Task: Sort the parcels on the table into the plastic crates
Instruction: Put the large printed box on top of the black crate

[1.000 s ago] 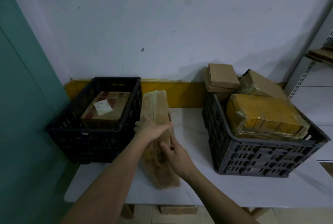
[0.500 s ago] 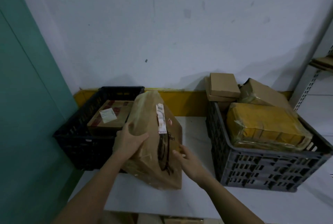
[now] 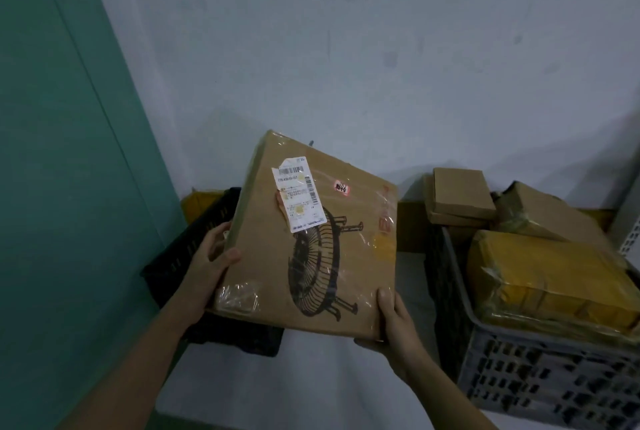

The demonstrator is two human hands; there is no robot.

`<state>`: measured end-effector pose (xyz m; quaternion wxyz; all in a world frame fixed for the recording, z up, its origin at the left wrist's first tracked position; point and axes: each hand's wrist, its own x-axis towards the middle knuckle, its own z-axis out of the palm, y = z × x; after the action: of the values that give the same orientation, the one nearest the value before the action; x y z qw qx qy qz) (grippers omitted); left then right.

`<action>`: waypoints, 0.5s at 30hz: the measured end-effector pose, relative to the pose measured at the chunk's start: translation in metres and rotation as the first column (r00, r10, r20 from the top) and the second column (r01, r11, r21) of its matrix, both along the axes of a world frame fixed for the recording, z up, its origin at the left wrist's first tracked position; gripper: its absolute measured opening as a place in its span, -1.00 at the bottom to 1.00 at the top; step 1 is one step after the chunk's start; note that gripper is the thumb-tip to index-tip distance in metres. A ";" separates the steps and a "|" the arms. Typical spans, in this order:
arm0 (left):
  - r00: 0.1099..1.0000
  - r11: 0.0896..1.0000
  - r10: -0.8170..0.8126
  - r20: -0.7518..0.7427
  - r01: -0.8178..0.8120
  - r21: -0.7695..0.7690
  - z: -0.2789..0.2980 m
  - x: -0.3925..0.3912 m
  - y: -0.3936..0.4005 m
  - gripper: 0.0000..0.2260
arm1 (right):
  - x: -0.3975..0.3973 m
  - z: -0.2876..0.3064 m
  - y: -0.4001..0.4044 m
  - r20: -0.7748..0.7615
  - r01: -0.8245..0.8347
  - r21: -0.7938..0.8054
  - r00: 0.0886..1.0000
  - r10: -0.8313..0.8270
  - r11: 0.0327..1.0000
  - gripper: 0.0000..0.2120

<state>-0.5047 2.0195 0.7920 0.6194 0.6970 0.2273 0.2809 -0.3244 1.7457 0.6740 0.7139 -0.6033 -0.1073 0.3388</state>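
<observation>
The flat brown parcel (image 3: 311, 242), which a second ago stood on edge on the tabletop (image 3: 346, 370) between the two crates, is now lifted clear of it and turned so that its broad printed face is towards the camera. This face carries a white shipping label (image 3: 299, 199), a small red sticker (image 3: 341, 186) and a black line drawing of a fan (image 3: 318, 270), under clear wrapping. The left hand (image 3: 211, 267) clasps the parcel's left edge, thumb on the front face. The right hand (image 3: 394, 322) cups the lower right corner from beneath, thumb up along the edge. The turn exposes the label, which suggests the person is reading it to choose a crate; no placement has begun.

The black crate (image 3: 194, 249) lies at the left, mostly hidden behind the parcel and the left hand; its contents cannot be seen at this moment. The grey crate (image 3: 540, 377) at the right is full above its rim: a yellow-wrapped parcel (image 3: 547, 277) lies on top at the front, a brown parcel (image 3: 550, 215) tilts behind it, and two small flat cardboard boxes (image 3: 462, 194) are stacked at the back left corner. Judged by the space left, the grey crate offers little room.
</observation>
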 end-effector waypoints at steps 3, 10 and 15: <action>1.000 1.000 -0.011 0.003 0.011 -0.006 -0.001 0.000 0.001 -0.37 | -0.002 0.003 0.004 0.024 0.052 0.034 0.998 -0.053 0.998 -0.52; 0.995 0.996 -0.089 -0.048 0.089 -0.016 0.019 0.005 -0.012 -0.17 | 0.009 0.032 0.011 0.118 0.155 0.108 0.979 -0.168 0.982 -0.74; 0.999 0.998 -0.015 0.029 0.017 -0.056 0.028 0.008 -0.015 -0.09 | 0.025 0.065 0.012 0.218 0.103 0.124 0.968 -0.128 0.987 -0.63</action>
<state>-0.4965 2.0043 0.8204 0.6442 0.6769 0.2209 0.2793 -0.2991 1.7580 0.7393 0.7484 -0.6020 -0.1710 0.2197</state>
